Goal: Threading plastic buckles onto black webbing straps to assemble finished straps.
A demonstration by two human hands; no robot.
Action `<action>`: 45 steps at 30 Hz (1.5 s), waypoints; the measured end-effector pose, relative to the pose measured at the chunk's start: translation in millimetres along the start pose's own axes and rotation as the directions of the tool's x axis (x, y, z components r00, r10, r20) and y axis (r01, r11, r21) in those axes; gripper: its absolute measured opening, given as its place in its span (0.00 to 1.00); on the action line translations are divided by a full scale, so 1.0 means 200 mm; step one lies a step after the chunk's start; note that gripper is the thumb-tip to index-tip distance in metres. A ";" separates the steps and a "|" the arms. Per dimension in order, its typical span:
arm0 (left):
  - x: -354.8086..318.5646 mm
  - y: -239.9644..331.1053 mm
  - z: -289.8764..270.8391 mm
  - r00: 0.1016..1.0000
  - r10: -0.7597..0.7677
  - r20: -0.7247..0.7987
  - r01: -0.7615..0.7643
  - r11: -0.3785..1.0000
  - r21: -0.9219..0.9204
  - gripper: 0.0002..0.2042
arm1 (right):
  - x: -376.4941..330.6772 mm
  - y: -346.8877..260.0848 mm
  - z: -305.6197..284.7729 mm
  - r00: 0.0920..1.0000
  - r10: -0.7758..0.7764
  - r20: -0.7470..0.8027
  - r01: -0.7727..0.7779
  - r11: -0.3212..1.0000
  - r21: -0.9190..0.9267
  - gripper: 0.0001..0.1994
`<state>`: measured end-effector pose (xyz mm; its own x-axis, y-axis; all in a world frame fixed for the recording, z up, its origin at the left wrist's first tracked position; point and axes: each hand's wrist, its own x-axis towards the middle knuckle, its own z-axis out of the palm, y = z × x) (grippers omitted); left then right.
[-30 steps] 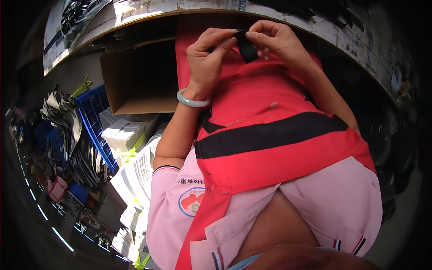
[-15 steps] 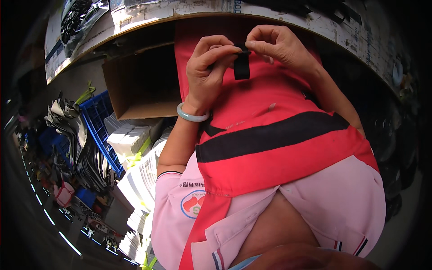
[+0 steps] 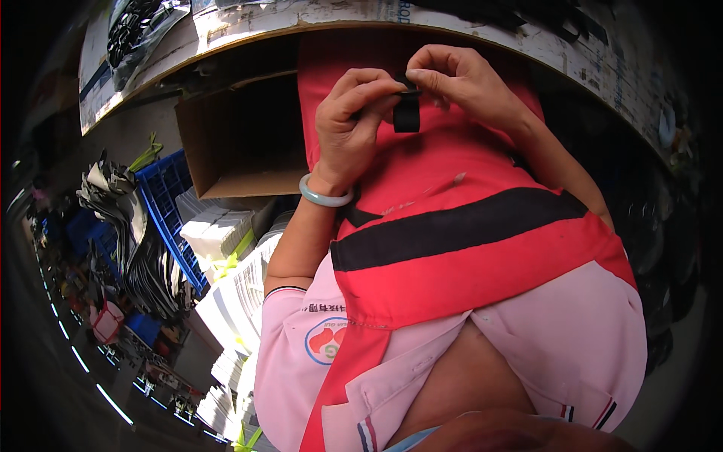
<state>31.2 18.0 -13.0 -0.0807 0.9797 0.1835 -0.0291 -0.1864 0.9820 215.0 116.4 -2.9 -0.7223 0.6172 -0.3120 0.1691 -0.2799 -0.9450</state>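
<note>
Both hands shifted slightly, left hand [image 3: 354, 120], right hand [image 3: 459, 79], still pinching black strap [image 3: 407, 114]

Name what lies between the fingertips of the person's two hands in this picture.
In the head view, a small black strap piece is pinched between the left hand and the right hand, hanging over the red apron.

1. Looks like a workshop or small factory floor.
2. Shown by a worn workbench edge [image 3: 226, 34], an open cardboard box [image 3: 241, 143] beneath, a blue plastic crate [image 3: 169, 207], and stacked white bundles [image 3: 226, 301].
</note>
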 end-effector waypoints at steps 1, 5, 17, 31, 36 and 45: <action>-0.01 0.00 -0.01 1.000 -0.024 -0.005 0.023 1.000 -0.013 0.09 | 0.01 0.00 0.00 1.000 0.011 -0.025 -0.011 1.000 -0.011 0.11; 0.00 0.02 -0.02 1.000 0.003 -0.017 -0.002 1.000 0.017 0.09 | 0.03 0.01 0.01 0.999 0.007 -0.046 -0.007 1.000 0.006 0.12; -0.04 -0.06 -0.02 0.948 -0.317 0.015 0.314 0.930 -0.191 0.08 | -0.01 0.00 0.05 0.981 -0.120 -0.155 0.107 0.990 -0.090 0.10; -0.04 -0.04 -0.02 0.971 -0.234 0.045 0.236 0.970 -0.064 0.09 | 0.02 0.05 0.01 0.993 -0.081 -0.080 0.082 0.997 0.008 0.06; -0.09 0.05 -0.10 0.835 -0.527 0.159 0.550 0.804 -0.227 0.07 | 0.05 0.06 0.03 0.984 -0.087 -0.153 0.083 0.996 -0.030 0.07; -0.37 0.02 -0.85 0.673 -0.453 -0.584 0.512 0.856 -0.074 0.11 | 0.16 0.02 -0.16 0.698 -0.687 -0.203 0.244 0.494 -0.835 0.10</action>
<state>-132.0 -68.6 -29.8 -0.6231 0.7010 -0.3469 -0.1403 0.3362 0.9313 213.5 158.3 -19.4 -0.4844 0.7719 0.4118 0.4674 0.6262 -0.6240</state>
